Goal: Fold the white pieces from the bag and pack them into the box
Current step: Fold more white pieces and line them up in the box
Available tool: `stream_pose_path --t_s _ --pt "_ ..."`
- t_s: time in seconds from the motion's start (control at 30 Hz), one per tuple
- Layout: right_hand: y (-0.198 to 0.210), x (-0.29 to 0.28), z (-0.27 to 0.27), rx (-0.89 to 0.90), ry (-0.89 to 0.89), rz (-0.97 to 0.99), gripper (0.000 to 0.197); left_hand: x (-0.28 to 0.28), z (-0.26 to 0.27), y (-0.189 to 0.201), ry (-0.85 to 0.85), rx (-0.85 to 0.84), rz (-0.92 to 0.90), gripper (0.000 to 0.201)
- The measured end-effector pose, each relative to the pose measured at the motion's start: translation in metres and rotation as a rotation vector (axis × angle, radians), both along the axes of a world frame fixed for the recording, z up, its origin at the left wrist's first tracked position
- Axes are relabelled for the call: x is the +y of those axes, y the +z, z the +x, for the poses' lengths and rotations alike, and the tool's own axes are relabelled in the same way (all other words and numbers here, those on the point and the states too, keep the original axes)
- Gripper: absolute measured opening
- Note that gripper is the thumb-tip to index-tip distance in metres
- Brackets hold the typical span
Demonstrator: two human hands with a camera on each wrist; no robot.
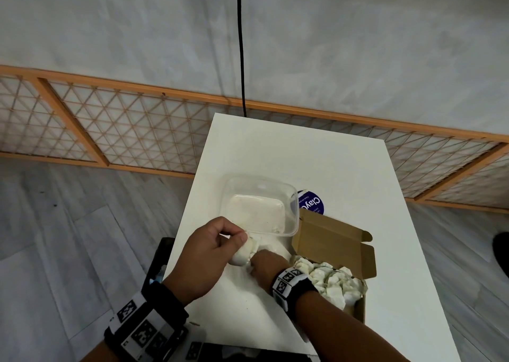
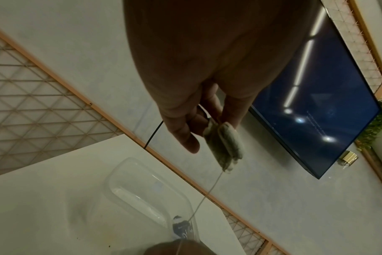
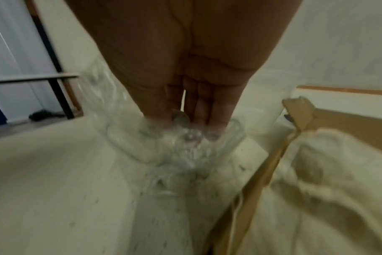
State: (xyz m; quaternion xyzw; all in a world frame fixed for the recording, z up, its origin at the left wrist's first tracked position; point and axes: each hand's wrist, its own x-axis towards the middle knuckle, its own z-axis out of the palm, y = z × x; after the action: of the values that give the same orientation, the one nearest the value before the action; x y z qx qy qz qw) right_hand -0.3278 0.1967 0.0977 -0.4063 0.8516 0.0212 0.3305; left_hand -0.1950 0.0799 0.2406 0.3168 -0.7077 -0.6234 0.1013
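My left hand [image 1: 242,237] pinches a small white folded piece [image 1: 243,254] just in front of a clear plastic container [image 1: 248,188]. In the left wrist view the piece [image 2: 226,143] hangs from the left hand [image 2: 207,127], and a thin string [image 2: 207,193] runs taut from it down to my right hand [image 2: 172,248]. The right hand [image 1: 261,259] sits low on the table beside the piece, fingertips together; in the blurred right wrist view they [image 3: 185,119] touch crinkled clear plastic [image 3: 175,146]. An open cardboard box [image 1: 333,237] on the right holds several folded white pieces [image 1: 333,281].
A purple round label [image 1: 314,203] lies behind the box. The white table [image 1: 303,155] stands against a grey wall with a wooden lattice screen [image 1: 124,130]. A black cable [image 1: 241,44] hangs above the table's far edge. A dark wall screen [image 2: 312,103] shows at the right.
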Motion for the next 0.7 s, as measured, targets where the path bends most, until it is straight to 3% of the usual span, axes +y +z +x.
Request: stream_pose_path --t_s 0.17,0.27,0.33,0.4,0.47,0.6,0.7 --pt "0.04 0.017 -0.021 -0.087 -0.106 -0.231 0.017 -0.009 0.004 -0.003 0.022 -0.017 0.004 0.005" --pt "0.065 0.031 -0.029 -0.184 -0.266 -0.422 0.029 -0.012 0.004 -0.003 0.042 -0.009 0.011 0.003" --pt "0.082 0.039 -0.033 -0.279 -0.37 -0.531 0.036 -0.012 0.003 -0.001 0.071 0.032 0.059 0.012" --pt "0.096 0.045 -0.034 -0.409 -0.461 -0.636 0.024 -0.011 0.001 0.001 0.075 0.051 0.117 0.025" --pt "0.108 0.05 -0.035 -0.524 -0.522 -0.75 0.026 -0.01 0.0 0.003 0.053 0.043 0.146 0.033" --pt "0.131 0.053 -0.031 -0.765 -0.634 -0.899 0.049 -0.005 -0.001 0.009 -0.054 0.044 0.143 0.019" --pt "0.145 0.055 -0.028 -0.818 -0.604 -0.963 0.031 0.003 -0.003 0.018 -0.151 0.068 0.093 0.013"
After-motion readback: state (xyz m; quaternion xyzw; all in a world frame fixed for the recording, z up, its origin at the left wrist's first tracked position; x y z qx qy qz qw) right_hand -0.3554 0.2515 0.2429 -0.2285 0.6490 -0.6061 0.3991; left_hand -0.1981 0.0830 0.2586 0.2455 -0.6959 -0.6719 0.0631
